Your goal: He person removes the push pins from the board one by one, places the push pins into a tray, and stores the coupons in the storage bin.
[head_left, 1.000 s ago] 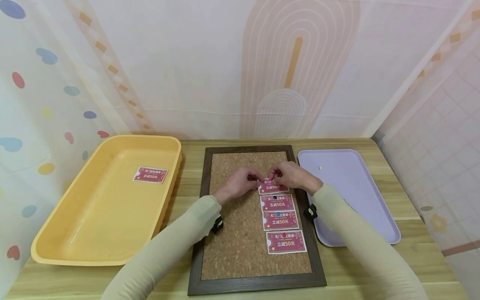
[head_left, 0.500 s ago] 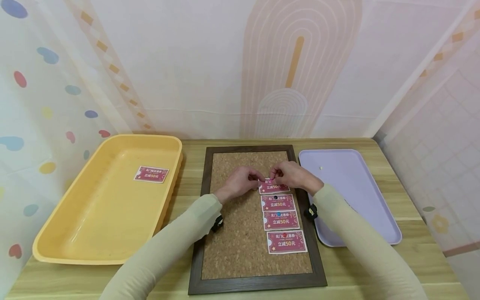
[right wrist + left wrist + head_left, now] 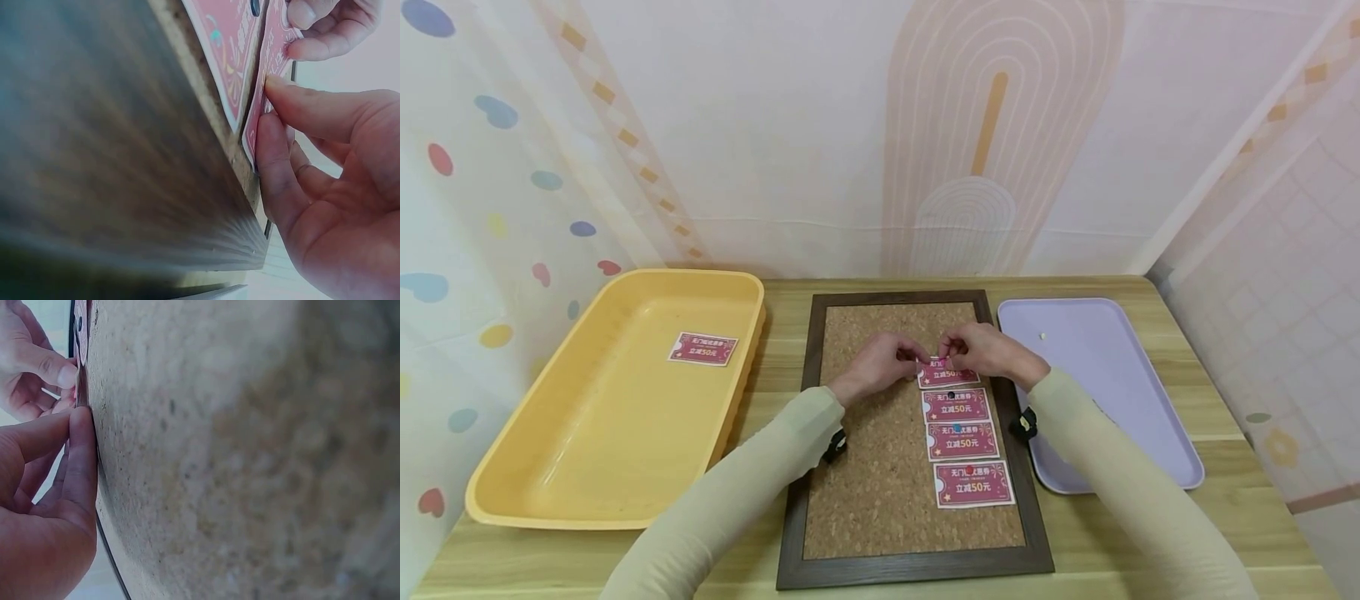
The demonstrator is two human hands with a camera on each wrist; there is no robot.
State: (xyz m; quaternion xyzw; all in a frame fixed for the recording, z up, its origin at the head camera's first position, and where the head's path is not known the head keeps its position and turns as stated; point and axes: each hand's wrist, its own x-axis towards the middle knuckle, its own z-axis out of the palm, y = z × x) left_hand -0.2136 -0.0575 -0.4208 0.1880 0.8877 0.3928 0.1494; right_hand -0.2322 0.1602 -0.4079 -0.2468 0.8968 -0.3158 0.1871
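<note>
A pink coupon [image 3: 951, 377] lies at the top of a column of similar coupons on a framed corkboard [image 3: 865, 500]. My left hand [image 3: 883, 362] pinches its left edge between thumb and finger, and in the left wrist view the left hand [image 3: 53, 481] stays close against the cork. With its fingertips, my right hand [image 3: 985, 348] pinches a pink push pin [image 3: 945, 363] at the coupon's upper middle. The right wrist view shows the right hand [image 3: 331, 162] against the coupon [image 3: 272, 56], whose near end lifts slightly; the pin's point is hidden.
Below are coupons with a black pin [image 3: 951, 395], a blue pin [image 3: 957, 428] and a red pin [image 3: 969, 470]. At left, a yellow tray [image 3: 497, 492] holds one coupon [image 3: 703, 349]. A lilac tray [image 3: 1075, 321] stands right, with a small pale piece [image 3: 1042, 336].
Both hands hold nearly the same place. The right fingers have shifted very slightly, and more of the pink push pin shows now.
</note>
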